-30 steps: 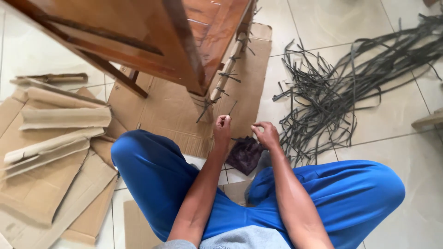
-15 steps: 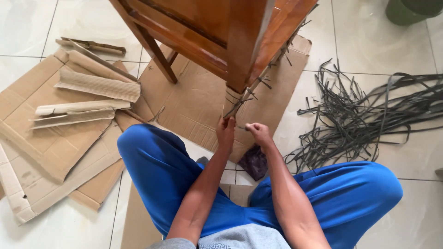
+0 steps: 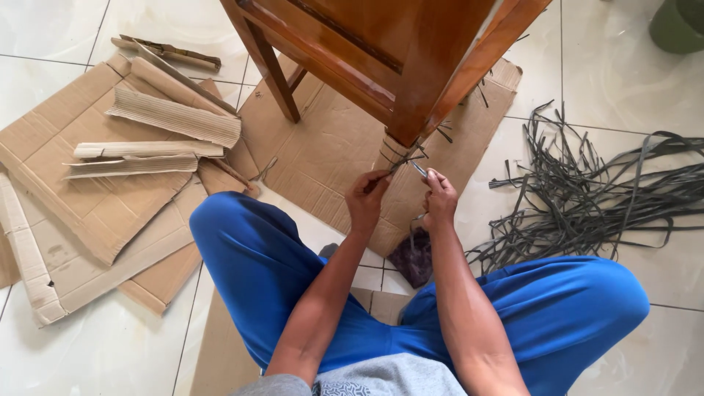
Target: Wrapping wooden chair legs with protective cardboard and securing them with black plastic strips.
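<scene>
A varnished wooden chair (image 3: 396, 51) stands on a flattened cardboard sheet (image 3: 330, 154). Its near leg (image 3: 396, 150) is wrapped in cardboard and bound with thin dark strips. My left hand (image 3: 367, 199) pinches a dark strip at the base of that leg. My right hand (image 3: 440, 196) is closed on a small metal tool (image 3: 418, 170) whose tip touches the binding. Both hands sit just below the leg, a hand's width apart.
A loose pile of dark grey strips (image 3: 587, 198) spreads over the tiles at the right. Torn cardboard pieces and rolls (image 3: 132, 147) lie at the left. A dark cloth (image 3: 412, 257) lies between my knees. A green container (image 3: 678, 22) stands at top right.
The view has shifted, so the chair and cardboard sit further right and lower. Both hands have risen to the wrapped leg, and the right hand now shows a metal tool.
</scene>
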